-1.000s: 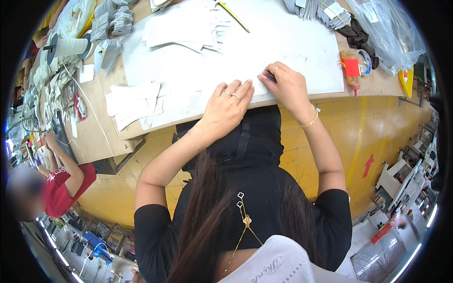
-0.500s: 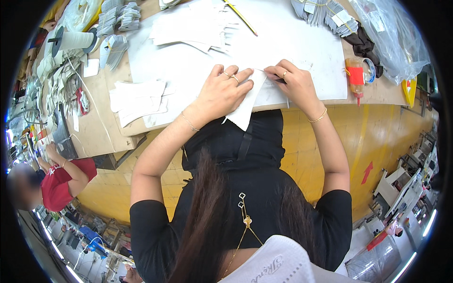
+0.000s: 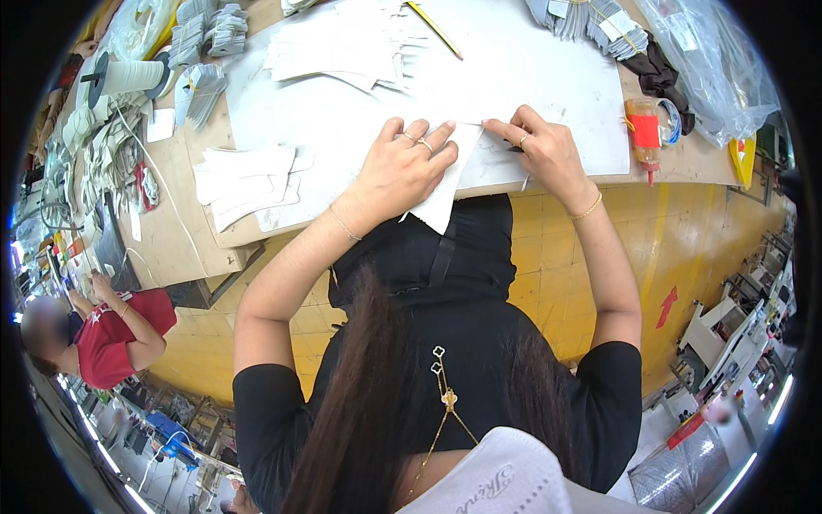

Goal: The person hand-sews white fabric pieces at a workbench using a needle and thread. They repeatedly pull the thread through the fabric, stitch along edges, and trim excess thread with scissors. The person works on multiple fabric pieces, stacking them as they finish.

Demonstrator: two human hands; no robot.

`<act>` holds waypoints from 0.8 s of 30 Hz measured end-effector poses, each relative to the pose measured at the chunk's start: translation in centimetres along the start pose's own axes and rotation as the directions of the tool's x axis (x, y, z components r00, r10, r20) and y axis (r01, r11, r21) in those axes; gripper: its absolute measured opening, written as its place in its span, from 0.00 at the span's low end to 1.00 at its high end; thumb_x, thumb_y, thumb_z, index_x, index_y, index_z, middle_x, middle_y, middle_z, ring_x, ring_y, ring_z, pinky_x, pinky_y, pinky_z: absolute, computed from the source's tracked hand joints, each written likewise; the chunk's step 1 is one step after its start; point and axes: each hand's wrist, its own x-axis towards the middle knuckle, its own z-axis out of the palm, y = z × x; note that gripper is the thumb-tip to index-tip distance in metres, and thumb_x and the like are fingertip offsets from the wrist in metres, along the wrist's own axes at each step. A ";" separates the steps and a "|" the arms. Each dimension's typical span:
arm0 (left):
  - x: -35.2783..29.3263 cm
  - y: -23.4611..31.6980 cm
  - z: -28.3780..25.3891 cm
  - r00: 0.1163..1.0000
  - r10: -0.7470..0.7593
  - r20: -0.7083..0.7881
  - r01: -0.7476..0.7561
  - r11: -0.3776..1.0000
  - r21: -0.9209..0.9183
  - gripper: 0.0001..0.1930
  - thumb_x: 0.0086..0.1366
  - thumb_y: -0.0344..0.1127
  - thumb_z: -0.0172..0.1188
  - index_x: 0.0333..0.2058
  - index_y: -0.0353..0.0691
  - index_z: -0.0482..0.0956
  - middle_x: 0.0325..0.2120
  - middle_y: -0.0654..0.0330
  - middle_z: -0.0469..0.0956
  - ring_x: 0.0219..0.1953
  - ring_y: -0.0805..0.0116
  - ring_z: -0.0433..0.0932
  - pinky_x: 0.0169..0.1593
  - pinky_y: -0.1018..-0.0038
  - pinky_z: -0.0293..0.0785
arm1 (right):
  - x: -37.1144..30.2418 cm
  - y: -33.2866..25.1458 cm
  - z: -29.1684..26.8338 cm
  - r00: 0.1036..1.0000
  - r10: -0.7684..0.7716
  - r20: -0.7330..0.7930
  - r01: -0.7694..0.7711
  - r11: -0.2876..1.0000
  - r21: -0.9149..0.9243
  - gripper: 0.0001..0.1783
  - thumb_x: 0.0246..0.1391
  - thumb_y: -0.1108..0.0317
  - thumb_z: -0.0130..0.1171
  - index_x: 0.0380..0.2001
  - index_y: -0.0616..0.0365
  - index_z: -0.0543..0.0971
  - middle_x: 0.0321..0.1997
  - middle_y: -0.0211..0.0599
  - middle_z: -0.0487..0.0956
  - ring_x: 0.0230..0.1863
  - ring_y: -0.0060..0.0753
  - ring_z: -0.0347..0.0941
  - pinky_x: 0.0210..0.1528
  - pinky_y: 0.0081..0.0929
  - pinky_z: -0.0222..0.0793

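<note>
A thin white cut piece (image 3: 443, 201), fabric-like, lies at the table's front edge with its pointed end hanging over. My left hand (image 3: 407, 170) rests palm down across it, its bent fingers gripping it near the upper corner. My right hand (image 3: 544, 154) is closed in a pinch at that piece's upper right edge, thumb and index finger together. Something small and dark shows under the right fingers, too hidden to name. To the left of my left hand lies a loose stack of white cut pieces (image 3: 244, 184).
More white pieces (image 3: 330, 51) and a yellow pencil (image 3: 435, 30) lie farther back on the white sheet (image 3: 548, 86). A red-labelled bottle (image 3: 644, 135), a tape roll (image 3: 676, 120) and a plastic bag (image 3: 715, 68) stand right. A thread spool (image 3: 128, 75) and grey bundles (image 3: 199, 92) are left.
My right hand has shifted slightly right, and its fingertips have moved along the edge of the white piece. My left hand stays in nearly the same place.
</note>
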 end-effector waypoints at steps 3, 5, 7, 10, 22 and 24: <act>0.0 0.1 0.1 1.000 0.000 -0.003 0.000 1.000 0.024 0.14 0.60 0.35 0.64 0.45 0.45 0.78 0.56 0.62 0.78 0.50 0.64 0.75 0.53 0.62 0.66 | 0.3 0.4 -0.2 0.999 -0.042 0.026 0.043 0.998 -0.045 0.28 0.46 0.80 0.61 0.51 0.42 0.85 0.31 0.27 0.72 0.25 0.26 0.74 0.27 0.25 0.75; 0.1 0.2 0.1 1.000 0.003 0.003 -0.003 1.000 0.028 0.14 0.59 0.36 0.65 0.45 0.45 0.78 0.56 0.62 0.78 0.50 0.64 0.75 0.53 0.62 0.67 | 0.5 0.6 -0.3 0.996 -0.073 0.060 0.079 0.992 -0.102 0.23 0.52 0.74 0.60 0.52 0.41 0.84 0.33 0.27 0.72 0.26 0.24 0.76 0.28 0.23 0.75; 0.2 0.2 0.1 1.000 0.002 0.010 -0.002 1.000 0.021 0.15 0.59 0.36 0.65 0.45 0.45 0.77 0.56 0.61 0.78 0.49 0.63 0.75 0.53 0.63 0.67 | 0.6 0.8 -0.4 0.994 -0.092 0.065 0.099 0.990 -0.105 0.23 0.52 0.73 0.60 0.52 0.41 0.84 0.33 0.27 0.73 0.26 0.24 0.76 0.29 0.23 0.75; 0.3 0.2 0.0 1.000 -0.004 0.030 0.004 1.000 -0.003 0.16 0.58 0.36 0.65 0.45 0.45 0.77 0.55 0.60 0.78 0.49 0.63 0.75 0.53 0.63 0.67 | 0.5 0.9 -0.6 0.990 -0.109 0.088 0.120 0.985 -0.127 0.23 0.52 0.72 0.60 0.52 0.41 0.84 0.34 0.26 0.73 0.26 0.24 0.77 0.30 0.23 0.76; 1.6 0.1 0.0 0.994 -0.107 -0.002 0.107 0.993 -0.041 0.24 0.57 0.39 0.66 0.53 0.41 0.79 0.42 0.59 0.75 0.46 0.62 0.74 0.52 0.63 0.65 | 0.3 -0.3 -1.2 0.988 -0.031 0.149 0.052 0.989 -0.139 0.22 0.54 0.72 0.58 0.53 0.42 0.84 0.37 0.26 0.74 0.29 0.27 0.79 0.31 0.25 0.76; 1.3 -0.2 -0.2 0.984 -0.179 -0.001 0.178 0.982 -0.068 0.24 0.56 0.41 0.67 0.52 0.41 0.80 0.42 0.60 0.76 0.46 0.62 0.74 0.52 0.62 0.65 | 0.4 -0.7 -1.3 0.988 0.033 0.151 -0.018 0.995 -0.098 0.24 0.53 0.74 0.59 0.53 0.43 0.84 0.36 0.27 0.75 0.29 0.28 0.78 0.32 0.26 0.76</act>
